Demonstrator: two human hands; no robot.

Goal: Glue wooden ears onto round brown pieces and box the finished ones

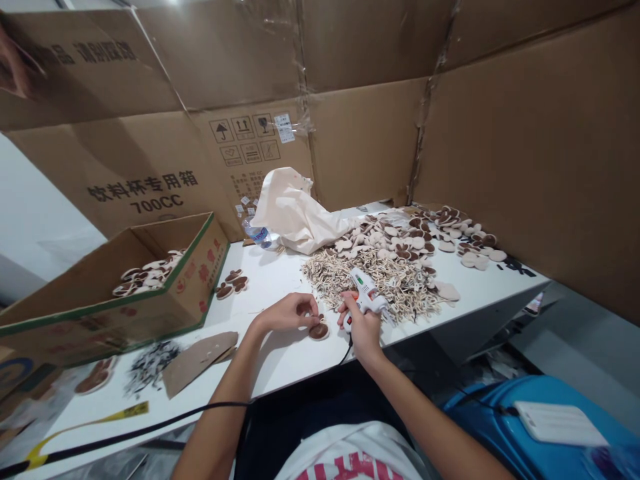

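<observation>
My left hand [293, 312] is closed, thumb and fingertips pinched at the upper edge of a small brown-and-cream fabric piece [319, 331] lying on the white table. Whether a thin strip is also between those fingers is too small to tell. In my right hand [364, 330] is a white glue gun [367, 288] with a black cord, my fingers wrapped round its handle. Behind the glue gun spreads a heap of short cream strips [330, 277]. Beyond it lie many loose cream and brown fabric shapes [387, 241].
A cardboard box [207, 277] holding similar pieces stands at left, with several finished-looking pieces [235, 283] beside it. A cream cloth bag [295, 217] and plastic bottle [259, 233] are at the back. Cardboard walls [370, 140] enclose the table. Another person's hand [15, 63] shows upper left.
</observation>
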